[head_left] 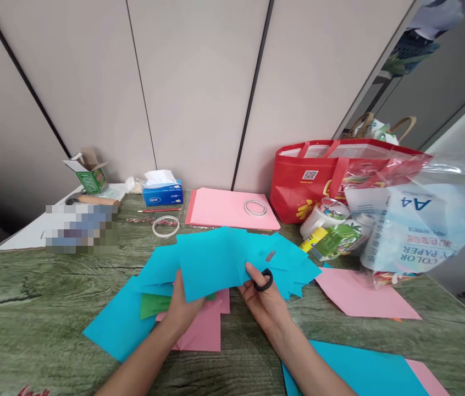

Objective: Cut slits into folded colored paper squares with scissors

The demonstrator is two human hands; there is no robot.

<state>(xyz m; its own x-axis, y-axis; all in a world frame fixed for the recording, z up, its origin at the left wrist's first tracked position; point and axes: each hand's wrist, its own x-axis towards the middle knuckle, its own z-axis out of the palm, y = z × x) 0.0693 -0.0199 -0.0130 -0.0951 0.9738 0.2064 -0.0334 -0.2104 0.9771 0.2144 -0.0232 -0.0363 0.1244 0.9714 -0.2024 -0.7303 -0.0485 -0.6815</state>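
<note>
My left hand [185,305] grips a sheet of bright blue paper [211,264] by its lower left edge, with the thumb on top. My right hand [263,302] has the black loop handle of a pair of scissors [264,280] around its fingers. Its thumb presses on the right end of the same blue sheet, and a short piece of the blade shows above it. Cut blue pieces [296,264] lie fanned out behind the right hand. Beneath my left hand are more blue sheets [121,319], a green piece [150,305] and pink pieces [203,330].
Pink paper [228,206] with a tape roll lies at the back, another tape roll [165,226] left of it. A tissue box [162,192] and pencil are behind. At right stand a red bag [294,187], glue stick [314,240] and plastic paper pack [414,225]. More blue paper [360,368] lies front right.
</note>
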